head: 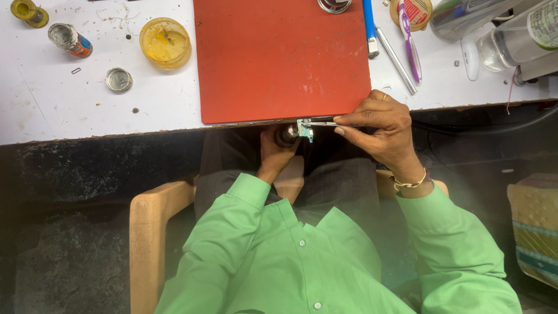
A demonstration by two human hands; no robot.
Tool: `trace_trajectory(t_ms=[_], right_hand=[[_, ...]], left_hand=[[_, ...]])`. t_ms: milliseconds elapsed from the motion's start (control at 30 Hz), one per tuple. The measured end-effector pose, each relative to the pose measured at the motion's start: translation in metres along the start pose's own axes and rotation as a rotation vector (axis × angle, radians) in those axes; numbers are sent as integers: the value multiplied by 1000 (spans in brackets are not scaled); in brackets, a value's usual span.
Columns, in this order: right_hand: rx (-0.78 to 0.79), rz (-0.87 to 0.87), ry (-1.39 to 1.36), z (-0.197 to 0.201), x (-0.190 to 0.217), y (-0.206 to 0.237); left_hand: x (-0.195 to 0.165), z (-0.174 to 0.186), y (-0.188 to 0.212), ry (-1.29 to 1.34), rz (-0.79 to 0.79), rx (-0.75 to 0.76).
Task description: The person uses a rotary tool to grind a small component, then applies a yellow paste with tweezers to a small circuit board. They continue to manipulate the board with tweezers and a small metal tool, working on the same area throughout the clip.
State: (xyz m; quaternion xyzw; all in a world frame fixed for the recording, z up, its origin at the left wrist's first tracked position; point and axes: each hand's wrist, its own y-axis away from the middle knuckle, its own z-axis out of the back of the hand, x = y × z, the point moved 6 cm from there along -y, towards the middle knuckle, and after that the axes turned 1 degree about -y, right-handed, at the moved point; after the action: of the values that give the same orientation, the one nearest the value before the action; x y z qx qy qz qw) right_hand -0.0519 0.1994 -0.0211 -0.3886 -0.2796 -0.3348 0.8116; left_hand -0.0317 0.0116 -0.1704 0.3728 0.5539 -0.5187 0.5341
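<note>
While I watch just off the table edge (116, 136), right hand (381, 128) pinching tweezers (319, 123) lying sideways, tips on small circuit board (304, 129), left hand (276, 148) gripping dark round tool (286, 135), open room below.

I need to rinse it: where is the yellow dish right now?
In the head view, the yellow dish sits on the white table, upper left, just left of the red mat and right of a small can.
</note>
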Motion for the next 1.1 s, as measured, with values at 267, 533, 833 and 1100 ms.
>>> trace_trajectory(t_ms=[267,533,833,1100], right_hand=[[2,4,17,-1,1,-1],[4,9,23,-1,1,-1],[5,20,34,-2,-1,-1],[6,10,34,-3,-1,-1]], left_hand=[[0,1,0,12,-1,-15],[1,1,0,8,12,-18],[2,0,0,14,24,-4],[1,1,0,-3,7,-12]])
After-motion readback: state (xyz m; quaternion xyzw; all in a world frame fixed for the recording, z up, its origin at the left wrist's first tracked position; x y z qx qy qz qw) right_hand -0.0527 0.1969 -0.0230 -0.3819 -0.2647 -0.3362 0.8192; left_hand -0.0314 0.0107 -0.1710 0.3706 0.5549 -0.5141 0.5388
